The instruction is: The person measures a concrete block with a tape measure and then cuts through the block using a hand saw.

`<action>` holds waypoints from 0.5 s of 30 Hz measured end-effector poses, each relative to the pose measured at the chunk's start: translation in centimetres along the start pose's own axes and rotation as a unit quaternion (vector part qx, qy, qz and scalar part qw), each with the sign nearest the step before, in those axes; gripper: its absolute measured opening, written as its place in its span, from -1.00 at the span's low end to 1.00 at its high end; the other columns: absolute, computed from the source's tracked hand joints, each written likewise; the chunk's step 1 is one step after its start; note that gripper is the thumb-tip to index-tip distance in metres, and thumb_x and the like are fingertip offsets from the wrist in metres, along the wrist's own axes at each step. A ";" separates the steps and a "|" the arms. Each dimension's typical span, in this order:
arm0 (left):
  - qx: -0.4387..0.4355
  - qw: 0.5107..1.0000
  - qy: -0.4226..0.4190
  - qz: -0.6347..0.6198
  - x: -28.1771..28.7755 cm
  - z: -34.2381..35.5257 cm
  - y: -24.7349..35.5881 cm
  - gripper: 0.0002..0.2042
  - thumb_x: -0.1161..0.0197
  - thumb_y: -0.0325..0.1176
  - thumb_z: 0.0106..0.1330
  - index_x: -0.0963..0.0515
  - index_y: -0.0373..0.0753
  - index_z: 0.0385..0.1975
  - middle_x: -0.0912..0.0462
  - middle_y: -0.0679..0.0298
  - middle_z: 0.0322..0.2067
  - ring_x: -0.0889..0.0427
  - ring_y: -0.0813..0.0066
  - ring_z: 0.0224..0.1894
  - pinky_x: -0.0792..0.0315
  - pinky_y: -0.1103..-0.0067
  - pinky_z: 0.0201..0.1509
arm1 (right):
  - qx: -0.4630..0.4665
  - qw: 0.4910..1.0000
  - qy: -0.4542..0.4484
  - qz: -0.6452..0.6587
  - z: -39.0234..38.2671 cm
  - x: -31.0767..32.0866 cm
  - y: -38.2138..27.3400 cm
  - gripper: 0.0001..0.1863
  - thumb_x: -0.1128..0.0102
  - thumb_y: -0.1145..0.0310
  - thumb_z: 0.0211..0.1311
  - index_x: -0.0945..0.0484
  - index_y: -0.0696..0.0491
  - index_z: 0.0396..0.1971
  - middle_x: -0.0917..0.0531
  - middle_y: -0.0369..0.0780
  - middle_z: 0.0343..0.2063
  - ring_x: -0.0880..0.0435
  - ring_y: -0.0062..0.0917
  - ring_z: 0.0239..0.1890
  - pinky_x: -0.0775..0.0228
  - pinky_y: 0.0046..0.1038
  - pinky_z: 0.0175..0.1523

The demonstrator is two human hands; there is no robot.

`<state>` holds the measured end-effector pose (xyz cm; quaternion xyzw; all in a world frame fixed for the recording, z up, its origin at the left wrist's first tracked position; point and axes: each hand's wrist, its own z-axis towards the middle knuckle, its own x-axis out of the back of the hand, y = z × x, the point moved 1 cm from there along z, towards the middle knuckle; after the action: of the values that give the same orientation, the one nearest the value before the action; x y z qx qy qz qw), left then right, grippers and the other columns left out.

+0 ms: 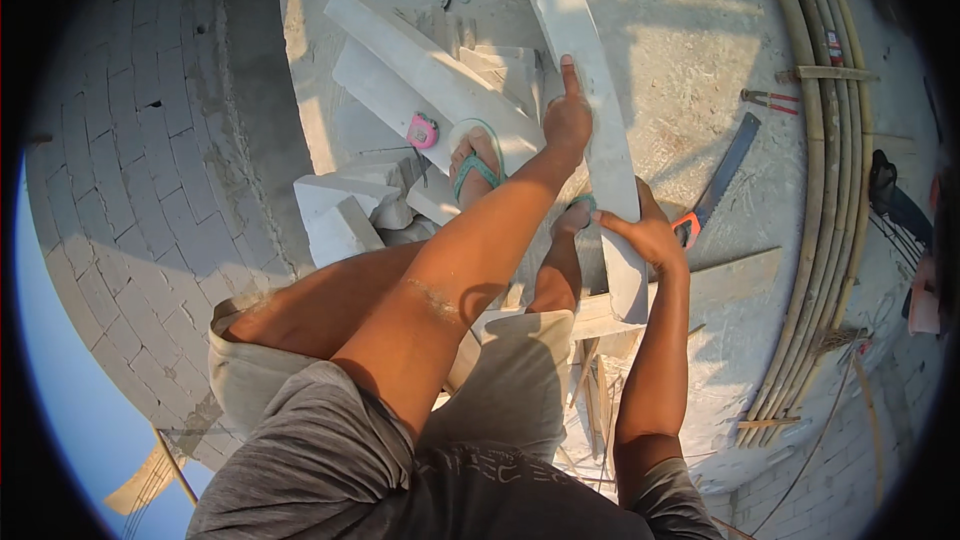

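A long, narrow strip of pale lightweight block (606, 140) lies lengthwise in front of me, its near end by my right hand. My left hand (568, 123) is closed on the strip's left edge around the middle, one finger stretched along it. Nearer to me, my right hand (647, 230) grips the strip close to its near end, with the thumb across the top face. My sandalled feet stand under and left of the strip. The undersides of both hands' grips are hidden.
Cut block pieces (345, 208) and long slabs (425, 65) lie to the left, with a pink tape measure (423, 130) on one. To the right are an orange-handled handsaw (728, 168), red-handled pincers (772, 100) and bundled bamboo poles (828, 190). A block wall (140, 160) stands far left.
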<state>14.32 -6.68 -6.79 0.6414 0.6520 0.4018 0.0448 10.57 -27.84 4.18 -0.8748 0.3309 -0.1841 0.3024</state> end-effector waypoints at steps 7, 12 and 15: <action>0.174 0.945 0.127 -0.247 5.9 -3.2 5.3 -0.38 -0.11 0.04 0.52 -0.47 -0.48 0.24 -0.63 -0.16 0.06 -0.60 -0.15 0.15 -0.42 0.25 0.26 | 0.037 0.999 -0.010 0.032 3.8 -0.9 -3.5 -0.12 -0.62 0.01 -0.08 -0.55 0.24 0.21 -0.75 0.00 -0.05 -0.77 -0.31 -0.07 -0.59 -0.33 0.05; -0.008 0.792 0.610 0.013 12.6 1.0 -1.1 -0.43 -0.43 -0.20 0.34 -0.47 -0.43 0.24 -0.63 -0.08 0.12 -0.68 0.06 0.06 -0.48 0.30 0.24 | 0.082 0.994 -0.056 0.054 5.5 -4.5 -7.6 -0.19 -0.61 0.08 -0.02 -0.57 0.26 0.18 -0.77 -0.04 -0.09 -0.78 -0.38 -0.11 -0.60 -0.37 0.02; 0.039 0.918 0.376 -0.121 12.3 -0.3 -5.7 -0.37 -0.46 -0.31 0.30 -0.39 -0.41 0.32 -0.61 -0.09 0.17 -0.68 0.05 0.10 -0.50 0.26 0.24 | 0.052 0.993 -0.083 0.067 5.2 -5.0 -6.9 -0.26 -0.63 0.16 -0.01 -0.59 0.25 0.15 -0.78 -0.06 -0.10 -0.77 -0.41 -0.11 -0.60 -0.38 0.02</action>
<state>7.47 4.69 -4.27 0.3605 0.7088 0.5788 -0.1804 12.95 -18.11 4.12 -0.8460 0.3528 -0.1072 0.3850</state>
